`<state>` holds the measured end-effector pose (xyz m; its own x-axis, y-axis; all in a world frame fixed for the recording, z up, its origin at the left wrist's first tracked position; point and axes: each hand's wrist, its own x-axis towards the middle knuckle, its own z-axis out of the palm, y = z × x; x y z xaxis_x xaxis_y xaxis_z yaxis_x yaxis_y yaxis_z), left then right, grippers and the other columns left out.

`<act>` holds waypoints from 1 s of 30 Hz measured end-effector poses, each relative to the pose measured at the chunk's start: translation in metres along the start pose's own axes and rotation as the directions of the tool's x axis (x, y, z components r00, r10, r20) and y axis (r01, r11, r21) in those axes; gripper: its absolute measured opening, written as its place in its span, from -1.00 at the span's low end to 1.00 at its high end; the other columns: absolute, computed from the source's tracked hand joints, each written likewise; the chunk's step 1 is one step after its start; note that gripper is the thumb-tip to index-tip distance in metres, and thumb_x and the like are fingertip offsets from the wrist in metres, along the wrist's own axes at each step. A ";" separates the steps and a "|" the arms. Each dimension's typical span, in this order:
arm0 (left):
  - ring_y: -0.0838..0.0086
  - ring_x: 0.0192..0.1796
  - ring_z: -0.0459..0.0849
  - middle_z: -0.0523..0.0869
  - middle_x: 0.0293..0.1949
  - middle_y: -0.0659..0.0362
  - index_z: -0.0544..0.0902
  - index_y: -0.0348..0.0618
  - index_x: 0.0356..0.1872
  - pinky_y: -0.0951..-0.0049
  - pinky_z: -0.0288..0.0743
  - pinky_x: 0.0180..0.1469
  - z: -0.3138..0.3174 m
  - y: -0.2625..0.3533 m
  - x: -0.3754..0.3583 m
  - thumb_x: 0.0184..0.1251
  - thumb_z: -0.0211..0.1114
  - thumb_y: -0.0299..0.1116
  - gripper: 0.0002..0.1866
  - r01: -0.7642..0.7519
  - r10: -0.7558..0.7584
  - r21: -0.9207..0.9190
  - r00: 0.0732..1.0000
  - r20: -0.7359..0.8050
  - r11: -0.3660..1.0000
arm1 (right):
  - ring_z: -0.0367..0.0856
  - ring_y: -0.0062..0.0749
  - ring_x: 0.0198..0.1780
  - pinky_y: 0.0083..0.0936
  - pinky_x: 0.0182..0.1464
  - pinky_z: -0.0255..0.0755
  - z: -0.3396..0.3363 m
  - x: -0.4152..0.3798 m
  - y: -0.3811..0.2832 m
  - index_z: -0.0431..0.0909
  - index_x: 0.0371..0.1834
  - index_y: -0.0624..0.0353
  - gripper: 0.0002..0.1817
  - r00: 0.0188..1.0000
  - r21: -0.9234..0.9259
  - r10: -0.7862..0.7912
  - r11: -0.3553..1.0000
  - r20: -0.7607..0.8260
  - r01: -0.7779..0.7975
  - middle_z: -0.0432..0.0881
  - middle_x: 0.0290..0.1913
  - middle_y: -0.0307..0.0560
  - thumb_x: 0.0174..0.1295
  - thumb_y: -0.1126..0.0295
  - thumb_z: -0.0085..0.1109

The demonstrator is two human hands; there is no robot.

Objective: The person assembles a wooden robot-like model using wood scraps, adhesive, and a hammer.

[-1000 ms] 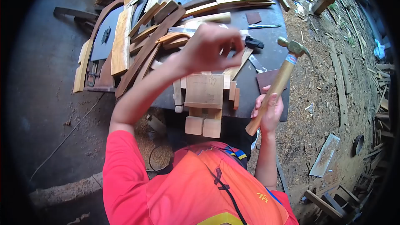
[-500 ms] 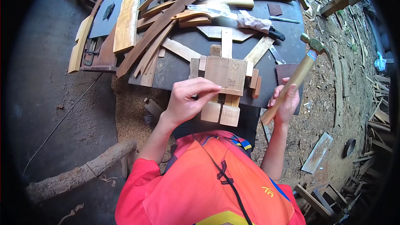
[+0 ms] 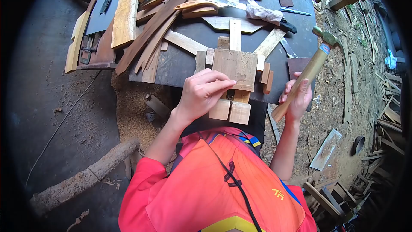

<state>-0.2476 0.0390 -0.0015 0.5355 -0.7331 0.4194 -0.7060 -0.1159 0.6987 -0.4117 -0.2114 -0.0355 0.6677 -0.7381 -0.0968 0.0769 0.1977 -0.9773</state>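
Note:
My left hand (image 3: pixel 205 92) is closed in a pinch at the front edge of a square wooden board (image 3: pixel 234 66); whatever is between its fingertips is too small to make out. Pencil marks show on the board's top, and a thin strip runs along its near edge. Two small rounded blocks (image 3: pixel 239 112) stick out below it, towards my body. On the right, my right hand (image 3: pixel 299 99) grips the wooden handle of a hammer (image 3: pixel 310 66), whose metal head points up and away, clear of the board.
Wood strips (image 3: pixel 165 21) lie piled on the dark table (image 3: pixel 171 71) at the back left. Behind the board are a saw (image 3: pixel 221 1), a crumpled cloth (image 3: pixel 262 13) and a blue pen (image 3: pixel 295 11). A log (image 3: pixel 86 179) lies at the lower left.
The view has shifted slightly. My left hand's fingertips have moved a little to the right along the board's near edge. The hammer remains in my right hand.

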 end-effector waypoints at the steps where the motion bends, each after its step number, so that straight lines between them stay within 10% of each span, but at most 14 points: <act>1: 0.34 -0.27 0.76 0.86 -0.22 0.21 0.92 -0.07 -0.05 0.37 0.60 -0.21 0.000 0.000 0.000 0.21 0.58 -0.59 -0.71 -0.007 0.007 0.017 1.000 0.002 1.000 | 0.50 -0.62 -0.63 -0.60 -0.59 0.46 0.001 0.000 -0.001 0.44 0.21 0.24 -0.43 1.000 -0.001 0.005 1.000 -0.003 -0.005 0.53 -0.46 -0.21 0.74 -0.16 -0.04; 30: 0.52 -0.48 0.59 0.89 -0.27 0.28 0.82 -0.07 0.22 0.47 0.47 -0.41 0.013 -0.004 -0.007 0.15 0.57 -0.63 -0.46 0.004 -0.004 0.002 0.996 -0.088 1.000 | 0.49 -0.62 -0.64 -0.62 -0.60 0.43 -0.002 -0.003 0.003 0.46 0.21 0.25 -0.39 1.000 -0.037 -0.018 0.999 0.020 0.019 0.53 -0.47 -0.22 0.74 -0.20 -0.09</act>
<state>-0.2547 0.0359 -0.0144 0.5773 -0.6705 0.4660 -0.7044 -0.1203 0.6995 -0.4148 -0.2096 -0.0382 0.6808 -0.7286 -0.0750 0.0624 0.1598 -0.9852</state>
